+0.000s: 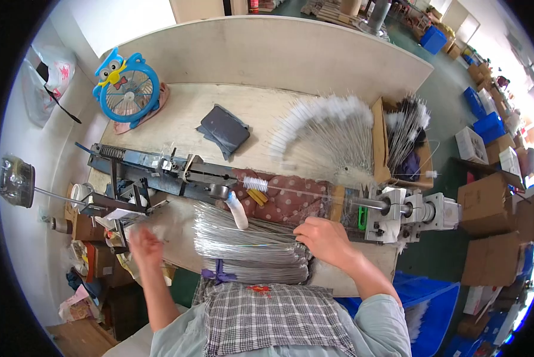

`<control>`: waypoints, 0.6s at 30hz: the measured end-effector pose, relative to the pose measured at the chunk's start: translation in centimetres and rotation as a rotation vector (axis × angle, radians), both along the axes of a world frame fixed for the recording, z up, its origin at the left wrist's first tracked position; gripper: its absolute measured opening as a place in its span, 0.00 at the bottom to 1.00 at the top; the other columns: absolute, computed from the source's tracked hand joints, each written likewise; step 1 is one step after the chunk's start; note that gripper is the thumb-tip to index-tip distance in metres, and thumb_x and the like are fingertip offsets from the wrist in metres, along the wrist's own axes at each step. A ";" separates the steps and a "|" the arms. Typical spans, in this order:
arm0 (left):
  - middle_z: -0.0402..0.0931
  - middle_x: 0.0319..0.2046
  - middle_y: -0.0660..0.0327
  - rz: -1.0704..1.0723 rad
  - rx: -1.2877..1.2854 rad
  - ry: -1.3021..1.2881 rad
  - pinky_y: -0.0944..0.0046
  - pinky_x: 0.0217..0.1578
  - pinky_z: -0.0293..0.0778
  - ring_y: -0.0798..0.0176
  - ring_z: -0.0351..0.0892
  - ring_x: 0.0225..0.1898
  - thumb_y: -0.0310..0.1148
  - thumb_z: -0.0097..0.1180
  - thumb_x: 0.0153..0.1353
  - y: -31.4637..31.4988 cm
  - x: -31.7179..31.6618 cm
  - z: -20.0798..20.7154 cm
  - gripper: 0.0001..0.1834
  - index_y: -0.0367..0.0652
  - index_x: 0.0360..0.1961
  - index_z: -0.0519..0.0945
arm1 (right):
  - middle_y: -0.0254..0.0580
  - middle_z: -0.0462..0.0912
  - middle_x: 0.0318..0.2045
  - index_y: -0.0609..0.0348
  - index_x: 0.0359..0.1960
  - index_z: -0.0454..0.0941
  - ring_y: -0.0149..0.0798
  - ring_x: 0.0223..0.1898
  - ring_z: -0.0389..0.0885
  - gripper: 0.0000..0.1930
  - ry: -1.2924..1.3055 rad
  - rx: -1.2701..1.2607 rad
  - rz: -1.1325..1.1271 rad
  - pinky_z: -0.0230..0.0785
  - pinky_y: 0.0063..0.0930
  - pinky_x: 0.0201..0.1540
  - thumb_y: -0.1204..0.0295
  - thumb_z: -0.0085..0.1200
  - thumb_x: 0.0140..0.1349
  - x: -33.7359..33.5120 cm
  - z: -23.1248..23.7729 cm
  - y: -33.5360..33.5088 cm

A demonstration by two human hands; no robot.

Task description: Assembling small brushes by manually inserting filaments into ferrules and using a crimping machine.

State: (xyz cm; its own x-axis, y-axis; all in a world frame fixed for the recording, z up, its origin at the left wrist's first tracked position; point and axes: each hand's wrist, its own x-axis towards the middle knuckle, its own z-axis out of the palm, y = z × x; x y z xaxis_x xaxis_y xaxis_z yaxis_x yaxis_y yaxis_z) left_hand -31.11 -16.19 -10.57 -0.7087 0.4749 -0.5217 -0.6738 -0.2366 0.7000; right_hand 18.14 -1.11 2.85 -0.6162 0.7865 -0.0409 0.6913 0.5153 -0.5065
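My right hand (325,238) is closed, thumb and fingers pinched at the right-hand ends of a thick stack of thin metal wires (249,244). It appears to grip one wire there. Out to the left, my left hand (145,247) is raised beside a small metal stand, its fingers smeared by motion. Beyond the wires a long bench machine (189,172) crosses the table. A white-bristled brush (255,184) sits at its middle, its wire stem stretching right toward the metal spindle (392,208). A white-wrapped handle (237,211) juts toward me from the machine.
Finished white brushes (332,128) fan out at the back right, beside a cardboard box (381,137) of more brushes. A blue fan (130,92) and a dark pouch (225,128) lie farther back. A purple tie (219,272) binds the nearer wires. A blue crate (439,297) stands at lower right.
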 end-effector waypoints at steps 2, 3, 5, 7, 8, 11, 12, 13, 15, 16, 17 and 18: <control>0.77 0.32 0.68 0.171 -0.076 0.142 0.71 0.32 0.70 0.71 0.74 0.33 0.49 0.60 0.55 -1.7 -4.0 -0.2 0.21 0.44 0.40 0.76 | 0.35 0.78 0.30 0.51 0.33 0.81 0.41 0.33 0.79 0.07 -0.021 -0.011 0.006 0.72 0.35 0.33 0.68 0.53 0.56 -0.1 -0.3 -0.2; 0.76 0.30 0.68 0.286 -0.174 0.283 0.71 0.31 0.70 0.72 0.74 0.33 0.51 0.61 0.54 -0.8 -3.8 2.2 0.22 0.44 0.39 0.77 | 0.35 0.78 0.30 0.51 0.33 0.81 0.41 0.33 0.79 0.07 -0.032 -0.026 -0.001 0.72 0.35 0.33 0.68 0.53 0.56 0.0 -0.5 -0.2; 0.79 0.30 0.68 0.339 -0.264 0.189 0.68 0.30 0.71 0.72 0.75 0.30 0.51 0.60 0.55 -3.2 -8.2 2.3 0.23 0.43 0.41 0.78 | 0.36 0.78 0.31 0.52 0.33 0.81 0.42 0.34 0.79 0.07 -0.030 -0.025 -0.001 0.72 0.37 0.33 0.69 0.52 0.56 0.0 -0.6 -0.4; 0.79 0.34 0.67 0.252 -0.153 0.214 0.70 0.33 0.70 0.72 0.76 0.35 0.52 0.61 0.54 -3.0 -8.7 1.5 0.24 0.44 0.42 0.78 | 0.37 0.77 0.31 0.52 0.33 0.80 0.43 0.34 0.79 0.06 -0.039 -0.026 -0.019 0.73 0.39 0.34 0.70 0.52 0.56 0.3 -1.0 -0.4; 0.79 0.36 0.66 0.338 -0.180 0.200 0.71 0.35 0.69 0.70 0.75 0.38 0.52 0.61 0.54 -2.9 -8.5 0.6 0.24 0.43 0.43 0.78 | 0.37 0.78 0.31 0.52 0.34 0.80 0.43 0.34 0.79 0.07 -0.067 -0.014 -0.007 0.72 0.37 0.34 0.69 0.52 0.56 0.5 -1.4 -0.4; 0.78 0.38 0.61 0.319 -0.240 0.229 0.69 0.38 0.70 0.64 0.75 0.44 0.49 0.56 0.58 0.3 -0.4 2.6 0.23 0.42 0.47 0.75 | 0.38 0.79 0.31 0.53 0.35 0.80 0.45 0.33 0.79 0.07 -0.103 -0.032 -0.039 0.72 0.37 0.34 0.69 0.51 0.58 0.1 -1.3 -0.3; 0.77 0.39 0.59 0.269 -0.157 0.179 0.68 0.38 0.72 0.63 0.76 0.43 0.48 0.55 0.60 0.2 1.0 2.1 0.22 0.41 0.46 0.74 | 0.39 0.79 0.32 0.54 0.35 0.80 0.46 0.34 0.79 0.07 -0.094 -0.059 -0.061 0.72 0.38 0.34 0.70 0.51 0.58 0.0 -1.1 -0.4; 0.76 0.40 0.58 0.218 -0.072 0.124 0.68 0.39 0.73 0.63 0.77 0.42 0.47 0.54 0.61 0.5 2.5 1.5 0.21 0.40 0.44 0.74 | 0.39 0.79 0.32 0.54 0.35 0.80 0.46 0.34 0.79 0.07 -0.104 -0.064 -0.060 0.72 0.38 0.34 0.70 0.51 0.58 -0.1 -1.0 -0.4; 0.76 0.42 0.56 0.051 -0.018 0.042 0.64 0.47 0.74 0.62 0.76 0.46 0.41 0.49 0.64 2.4 6.9 0.8 0.16 0.40 0.45 0.73 | 0.43 0.79 0.32 0.55 0.36 0.79 0.49 0.34 0.79 0.07 -0.108 -0.088 -0.075 0.72 0.40 0.35 0.70 0.51 0.58 -0.1 -0.6 -0.1; 0.75 0.43 0.55 -0.079 0.011 0.027 0.62 0.49 0.73 0.60 0.76 0.47 0.39 0.48 0.64 3.6 9.1 0.6 0.16 0.39 0.46 0.73 | 0.43 0.79 0.32 0.55 0.36 0.79 0.49 0.34 0.79 0.07 -0.110 -0.089 -0.076 0.72 0.40 0.35 0.70 0.51 0.58 -0.1 -0.5 0.0; 0.75 0.44 0.54 -0.208 0.039 0.017 0.59 0.52 0.72 0.59 0.75 0.48 0.38 0.47 0.65 4.8 11.4 0.9 0.15 0.38 0.46 0.73 | 0.45 0.79 0.33 0.57 0.37 0.79 0.50 0.36 0.79 0.08 -0.117 -0.107 -0.073 0.72 0.42 0.36 0.73 0.49 0.58 -0.1 -0.5 0.2; 0.75 0.44 0.54 -0.293 0.097 -0.027 0.59 0.52 0.72 0.59 0.75 0.48 0.37 0.47 0.64 6.4 14.7 2.8 0.15 0.37 0.47 0.72 | 0.46 0.79 0.34 0.58 0.38 0.78 0.51 0.37 0.80 0.09 -0.123 -0.126 -0.070 0.73 0.44 0.37 0.75 0.48 0.57 -0.1 -0.7 0.2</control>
State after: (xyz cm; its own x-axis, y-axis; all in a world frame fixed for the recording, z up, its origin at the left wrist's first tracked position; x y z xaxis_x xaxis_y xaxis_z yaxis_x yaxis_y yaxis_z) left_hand -16.42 -9.79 -7.73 -0.5212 0.7053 -0.4804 -0.7410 -0.0948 0.6648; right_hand 18.01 -0.87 2.20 -0.5441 0.8113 -0.2138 0.7842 0.4012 -0.4735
